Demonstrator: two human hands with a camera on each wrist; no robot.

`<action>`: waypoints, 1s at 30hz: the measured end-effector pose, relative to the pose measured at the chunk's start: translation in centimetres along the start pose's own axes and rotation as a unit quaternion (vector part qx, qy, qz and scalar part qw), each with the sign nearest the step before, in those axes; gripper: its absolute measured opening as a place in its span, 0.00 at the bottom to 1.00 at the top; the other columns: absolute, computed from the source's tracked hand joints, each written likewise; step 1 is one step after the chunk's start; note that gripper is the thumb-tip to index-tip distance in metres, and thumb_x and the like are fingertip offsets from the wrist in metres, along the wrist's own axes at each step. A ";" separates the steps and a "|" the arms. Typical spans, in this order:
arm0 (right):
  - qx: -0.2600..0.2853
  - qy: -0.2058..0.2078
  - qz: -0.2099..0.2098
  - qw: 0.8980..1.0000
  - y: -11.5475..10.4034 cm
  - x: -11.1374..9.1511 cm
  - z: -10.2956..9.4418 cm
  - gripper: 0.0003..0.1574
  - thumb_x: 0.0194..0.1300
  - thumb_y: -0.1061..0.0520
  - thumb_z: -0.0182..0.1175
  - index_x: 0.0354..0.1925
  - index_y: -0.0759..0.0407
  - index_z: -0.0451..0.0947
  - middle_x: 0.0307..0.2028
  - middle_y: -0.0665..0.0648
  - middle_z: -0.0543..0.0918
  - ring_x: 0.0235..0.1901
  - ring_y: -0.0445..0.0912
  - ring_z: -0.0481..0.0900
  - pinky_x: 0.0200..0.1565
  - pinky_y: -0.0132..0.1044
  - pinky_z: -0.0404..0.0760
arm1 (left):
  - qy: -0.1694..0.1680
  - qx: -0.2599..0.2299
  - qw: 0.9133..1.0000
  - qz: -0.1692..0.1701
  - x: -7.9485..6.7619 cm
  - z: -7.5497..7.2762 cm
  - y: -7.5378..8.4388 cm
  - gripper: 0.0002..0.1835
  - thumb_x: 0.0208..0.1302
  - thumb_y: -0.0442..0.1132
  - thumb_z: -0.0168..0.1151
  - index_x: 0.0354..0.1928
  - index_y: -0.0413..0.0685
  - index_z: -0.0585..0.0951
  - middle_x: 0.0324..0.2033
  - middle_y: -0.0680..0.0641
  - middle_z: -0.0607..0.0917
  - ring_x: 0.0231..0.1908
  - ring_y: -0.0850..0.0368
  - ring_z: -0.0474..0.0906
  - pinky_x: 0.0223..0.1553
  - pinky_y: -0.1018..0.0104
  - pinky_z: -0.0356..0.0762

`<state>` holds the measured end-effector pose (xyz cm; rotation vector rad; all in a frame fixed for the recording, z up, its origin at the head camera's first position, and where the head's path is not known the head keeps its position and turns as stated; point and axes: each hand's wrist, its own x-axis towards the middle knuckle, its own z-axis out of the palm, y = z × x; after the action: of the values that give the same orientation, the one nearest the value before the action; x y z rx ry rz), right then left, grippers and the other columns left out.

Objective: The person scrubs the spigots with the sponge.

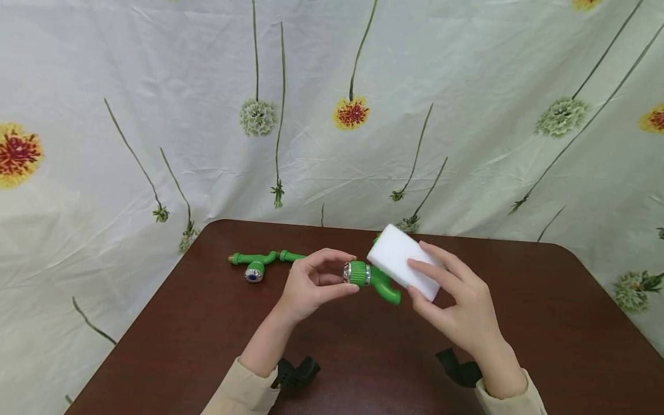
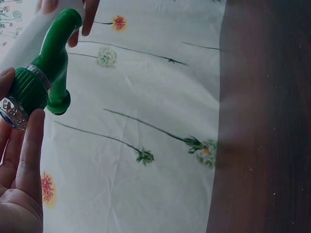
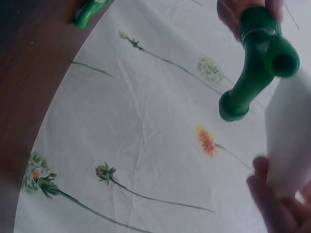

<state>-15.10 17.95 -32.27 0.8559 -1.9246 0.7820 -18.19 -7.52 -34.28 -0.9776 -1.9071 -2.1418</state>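
A green faucet (image 1: 383,283) with a ribbed knob and silver rings is held up above the table. My left hand (image 1: 312,283) pinches its knob between thumb and fingers. In my right hand (image 1: 461,297) is a white sponge (image 1: 402,259), gripped by its edges and held against or close beside the faucet; whether they touch I cannot tell. The left wrist view shows the faucet's curved spout (image 2: 56,41) in front of the sponge. From the right wrist, the open end of the faucet (image 3: 284,63) faces the camera, with the sponge (image 3: 291,131) beside it.
On the dark red table (image 1: 363,346), another green faucet (image 1: 254,265) lies at the back left, and part of a further green piece (image 1: 291,256) shows beside my left hand. Black straps or mounts (image 1: 298,373) sit at both wrists. A flowered cloth (image 1: 311,161) hangs behind the table.
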 end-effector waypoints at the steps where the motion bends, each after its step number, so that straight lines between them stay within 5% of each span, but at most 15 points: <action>1: 0.008 -0.011 -0.020 1.000 -0.2 0.0 0.1 0.20 0.60 0.45 0.57 0.42 0.56 0.84 0.50 0.60 0.79 0.42 0.51 0.79 0.34 0.25 0.74 | -0.002 -0.001 1.000 0.000 0.0 0.1 0.0 0.22 0.46 0.22 0.70 0.46 0.30 0.78 0.44 0.39 0.81 0.29 0.48 0.84 0.33 0.57 0.83; 6: 0.012 -0.044 -0.062 0.997 -0.2 0.0 0.4 0.18 0.62 0.46 0.55 0.42 0.54 0.85 0.49 0.60 0.80 0.40 0.50 0.80 0.29 0.29 0.74 | -0.006 0.000 1.000 0.001 0.0 0.2 0.1 0.22 0.45 0.21 0.70 0.46 0.30 0.78 0.45 0.35 0.80 0.30 0.47 0.84 0.34 0.55 0.82; 13: -0.083 0.010 0.022 0.996 1.0 -0.2 -0.4 0.20 0.58 0.47 0.54 0.40 0.54 0.86 0.49 0.57 0.81 0.43 0.50 0.80 0.29 0.31 0.72 | 0.007 0.006 1.000 0.002 0.1 -0.2 0.1 0.22 0.46 0.22 0.70 0.47 0.31 0.78 0.42 0.38 0.81 0.29 0.48 0.84 0.34 0.58 0.83; 16: -0.085 0.036 0.054 0.994 1.3 -0.2 -0.7 0.20 0.55 0.48 0.56 0.41 0.54 0.85 0.50 0.56 0.81 0.43 0.49 0.80 0.33 0.26 0.72 | 0.017 0.000 1.000 -0.001 0.1 -0.5 0.2 0.23 0.45 0.21 0.70 0.48 0.30 0.78 0.41 0.39 0.81 0.29 0.49 0.84 0.35 0.59 0.82; 23: -0.008 0.003 -0.006 1.000 0.6 0.1 -0.6 0.19 0.57 0.48 0.56 0.39 0.57 0.85 0.49 0.60 0.80 0.42 0.50 0.79 0.34 0.23 0.71 | 0.019 -0.004 1.000 0.002 0.1 -0.8 0.4 0.23 0.46 0.21 0.69 0.48 0.29 0.77 0.40 0.42 0.82 0.30 0.50 0.84 0.36 0.60 0.82; 30: -0.050 -0.012 0.004 0.999 1.6 -0.4 -0.4 0.19 0.57 0.48 0.54 0.39 0.54 0.85 0.49 0.57 0.81 0.41 0.48 0.80 0.28 0.28 0.71 | 0.021 -0.017 1.000 -0.001 0.1 -1.1 0.6 0.23 0.47 0.22 0.69 0.48 0.28 0.76 0.41 0.45 0.81 0.29 0.51 0.84 0.36 0.61 0.82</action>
<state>-16.05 19.26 -32.73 0.8001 -1.9711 0.6771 -18.41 -8.65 -33.75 -0.9284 -1.8597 -2.1841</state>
